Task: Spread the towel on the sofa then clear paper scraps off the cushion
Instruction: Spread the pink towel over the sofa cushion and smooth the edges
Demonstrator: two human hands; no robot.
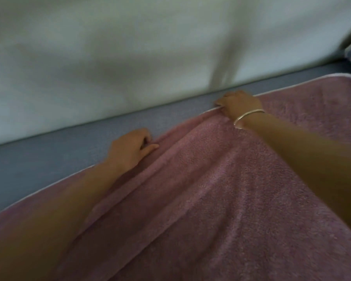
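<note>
Head view: a pink terry towel (211, 189) lies over the blue-grey seat cushion (49, 155) of a sofa. It covers the near and right part of the seat, with long folds running from the lower edge of the view up toward the fingers. A bare strip of cushion shows beyond the fingers, and past that strip rises the pale backrest (109, 57).

The right hand (238, 105) is at the towel's far, white-trimmed edge, knuckles up. Its fingers (220, 102) are curled over that edge and grasp it, and the cloth bunches into a ridge just beneath them. A thin metal bangle (247, 118) circles the wrist just behind the hand.

The left hand (130, 148) sits lower along the same far edge, apart from the right hand, with its forearm resting on the towel. Its fingers (147, 138) are curled inward right where the towel meets the bare cushion, and the thumb points along a fold of the cloth. Motion blur makes it impossible to tell whether these fingers actually pinch the towel or only press on it.
</note>
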